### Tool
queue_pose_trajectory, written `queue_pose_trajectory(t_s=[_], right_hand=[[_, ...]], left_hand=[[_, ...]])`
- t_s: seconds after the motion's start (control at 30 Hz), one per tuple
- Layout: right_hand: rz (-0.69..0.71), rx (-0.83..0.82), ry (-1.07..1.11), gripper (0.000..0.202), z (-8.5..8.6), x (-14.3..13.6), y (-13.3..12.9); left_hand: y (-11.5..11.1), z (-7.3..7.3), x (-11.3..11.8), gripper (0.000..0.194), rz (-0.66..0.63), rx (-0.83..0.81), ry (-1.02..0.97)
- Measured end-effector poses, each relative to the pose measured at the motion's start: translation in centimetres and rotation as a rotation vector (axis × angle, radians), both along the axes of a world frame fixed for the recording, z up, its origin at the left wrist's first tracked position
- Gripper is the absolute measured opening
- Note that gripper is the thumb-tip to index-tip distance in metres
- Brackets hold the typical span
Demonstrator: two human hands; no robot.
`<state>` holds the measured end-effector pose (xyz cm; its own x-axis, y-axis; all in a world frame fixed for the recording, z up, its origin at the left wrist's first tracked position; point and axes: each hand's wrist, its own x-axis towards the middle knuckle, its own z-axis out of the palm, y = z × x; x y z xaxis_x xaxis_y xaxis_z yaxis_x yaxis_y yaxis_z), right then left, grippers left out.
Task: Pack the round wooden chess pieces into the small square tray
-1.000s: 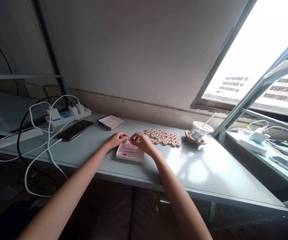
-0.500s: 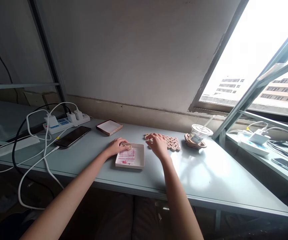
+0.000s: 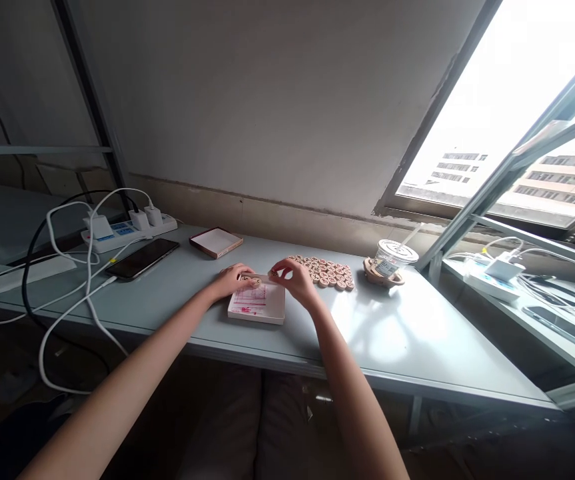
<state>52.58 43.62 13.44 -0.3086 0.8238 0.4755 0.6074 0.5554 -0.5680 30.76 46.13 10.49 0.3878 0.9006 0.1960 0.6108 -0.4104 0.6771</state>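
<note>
A shallow white cardboard box (image 3: 273, 308) lies on the desk before me, with a red-marked paper (image 3: 250, 298) on its floor. My left hand (image 3: 228, 281) is closed over its far left corner, the thumb beside a few round wooden Chinese chess pieces (image 3: 256, 283) at the far wall. Above the box's far right corner, my right hand (image 3: 296, 280) pinches another Chinese chess piece (image 3: 273, 274) between thumb and fingers. Just beyond that hand, more Chinese chess pieces (image 3: 332, 272) lie face up in close rows, partly hidden by it.
The box lid (image 3: 216, 241) lies upturned near the wall. Left of it are a phone (image 3: 143, 259), a power strip (image 3: 120, 235) and looping white cables. A lidded plastic cup (image 3: 396, 255) stands in a cardboard holder (image 3: 382, 275) at right, near the metal frame.
My right hand has moved left from the rows of pieces to the box with a chess piece in its fingers. My left hand stays at the box corner. The view has shifted slightly.
</note>
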Motion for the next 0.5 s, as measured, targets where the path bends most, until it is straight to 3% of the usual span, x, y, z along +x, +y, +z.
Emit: queue_pose_trajectory(t_s=[0.07,0.17,0.3,0.5], right_hand=[[0.035,-0.020,-0.053,0.008,-0.46,-0.64,-0.09],[-0.040,0.005,-0.167,0.008,-0.85,-1.14,-0.31],[-0.099,0.137,-0.323,0.004,-0.63,-1.28,-0.69],[-0.118,0.143,-0.428,0.008,-0.32,-1.17,-0.92]], left_hand=[[0.11,-0.10,-0.05,0.041,-0.009,0.007,0.002],[0.16,-0.14,-0.09,0.041,-0.016,0.018,0.006],[0.08,-0.03,-0.04,0.039,-0.018,0.020,-0.006],[-0.02,0.00,0.15,0.040,0.000,0.036,0.004]])
